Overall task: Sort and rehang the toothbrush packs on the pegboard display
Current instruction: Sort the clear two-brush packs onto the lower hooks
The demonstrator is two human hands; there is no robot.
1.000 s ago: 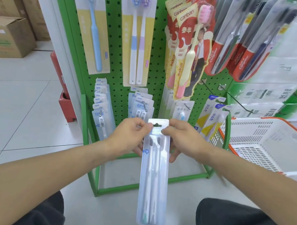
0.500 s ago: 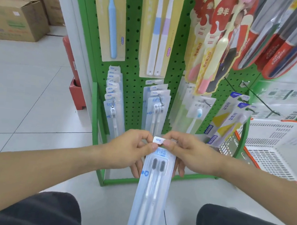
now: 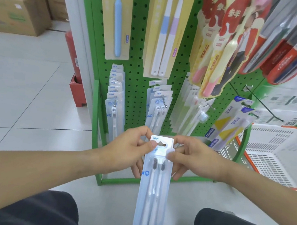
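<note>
1. The left hand point(image 3: 127, 152) pinches the twin toothbrush pack point(image 3: 152, 189) at its upper left edge
2. The right hand point(image 3: 192, 159) pinches its upper right edge
3. The pack hangs in front of the green pegboard point(image 3: 136, 85), apparently just below the lower row of hooks point(image 3: 163, 100)
4. A white basket point(image 3: 275, 153) stands at the right

We are seeing a clear twin toothbrush pack point(image 3: 152, 186) hanging lengthwise below the green pegboard point(image 3: 138, 60), its dark-bristled brushes upright and its hang-hole tab topmost.
</note>
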